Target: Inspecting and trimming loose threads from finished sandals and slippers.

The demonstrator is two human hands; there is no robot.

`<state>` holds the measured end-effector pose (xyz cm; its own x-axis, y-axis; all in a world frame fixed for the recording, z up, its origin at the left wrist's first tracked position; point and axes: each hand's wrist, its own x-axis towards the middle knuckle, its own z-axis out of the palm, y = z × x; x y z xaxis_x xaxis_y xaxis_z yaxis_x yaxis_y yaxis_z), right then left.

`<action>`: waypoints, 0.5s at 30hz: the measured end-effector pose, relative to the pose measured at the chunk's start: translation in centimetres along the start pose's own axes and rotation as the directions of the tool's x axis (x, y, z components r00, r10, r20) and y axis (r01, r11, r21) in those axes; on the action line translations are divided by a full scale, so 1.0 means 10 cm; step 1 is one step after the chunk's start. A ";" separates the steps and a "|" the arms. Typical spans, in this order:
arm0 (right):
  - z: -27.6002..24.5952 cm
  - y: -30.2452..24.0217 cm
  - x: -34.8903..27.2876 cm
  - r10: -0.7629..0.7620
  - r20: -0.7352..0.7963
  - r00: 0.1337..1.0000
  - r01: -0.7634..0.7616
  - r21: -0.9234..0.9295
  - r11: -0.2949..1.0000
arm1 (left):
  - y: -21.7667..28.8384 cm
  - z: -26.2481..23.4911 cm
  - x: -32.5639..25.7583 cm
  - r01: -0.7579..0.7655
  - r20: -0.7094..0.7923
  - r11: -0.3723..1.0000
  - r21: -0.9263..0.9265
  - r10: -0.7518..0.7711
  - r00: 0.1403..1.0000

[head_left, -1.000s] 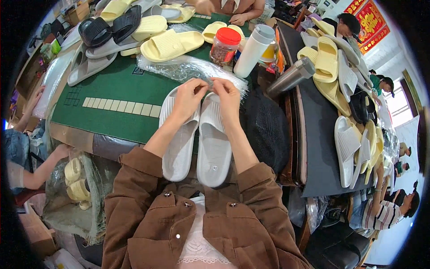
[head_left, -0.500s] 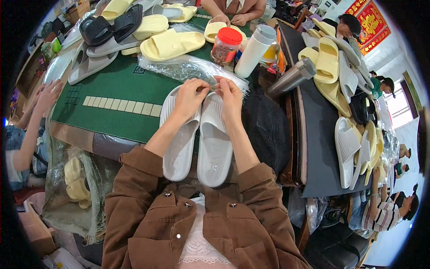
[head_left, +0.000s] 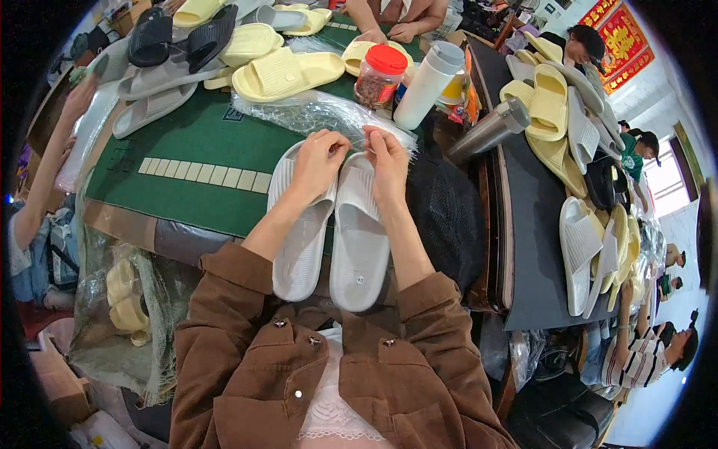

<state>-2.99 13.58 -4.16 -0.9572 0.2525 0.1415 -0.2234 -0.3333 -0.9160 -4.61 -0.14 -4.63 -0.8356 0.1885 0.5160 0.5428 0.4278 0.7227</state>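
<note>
A pair of light grey slide slippers lies side by side before me, toes pointing away: the left slipper (head_left: 298,258) and the right slipper (head_left: 359,262). My left hand (head_left: 320,161) is over the strap of the left slipper, thumb and fingertips curled together in a pinch. Just above the right slipper's strap, my right hand (head_left: 387,161) also pinches, its fingertips a small gap from the left ones. Whatever thin thing may be between the fingers is too small to make out. The front ends of both slippers are partly hidden behind my hands.
A clear plastic bag (head_left: 314,112) lies beyond my hands on the green table (head_left: 187,198). A red-lidded jar (head_left: 379,75), a white bottle (head_left: 428,86) and a steel flask (head_left: 490,131) stand right of it. Piled slippers (head_left: 288,73) lie far left; co-workers sit around.
My fingertips have parted slightly, the right hand shifting a little to the right. At the left, a co-worker's arm has reached up toward the slipper pile, where the black slippers now lie farther apart.
</note>
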 end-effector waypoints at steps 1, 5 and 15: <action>0.01 -0.01 -0.01 0.019 0.024 1.000 -0.018 -0.015 1.000 | 0.02 0.00 0.00 0.001 0.000 1.000 0.000 -0.001 1.000; 0.07 -0.04 -0.05 0.035 0.131 0.991 -0.012 -0.175 0.984 | 0.04 -0.01 0.01 -0.006 -0.026 0.996 -0.094 0.004 1.000; 0.03 0.00 -0.02 -0.013 0.022 1.000 0.015 -0.089 0.996 | 0.04 0.01 0.01 0.015 0.005 0.993 -0.120 -0.015 1.000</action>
<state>-2.84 13.27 -4.09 -0.9581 0.2366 0.1615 -0.2202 -0.2476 -0.9435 -4.47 0.10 -4.31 -0.8438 0.1862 0.5033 0.5364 0.3217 0.7803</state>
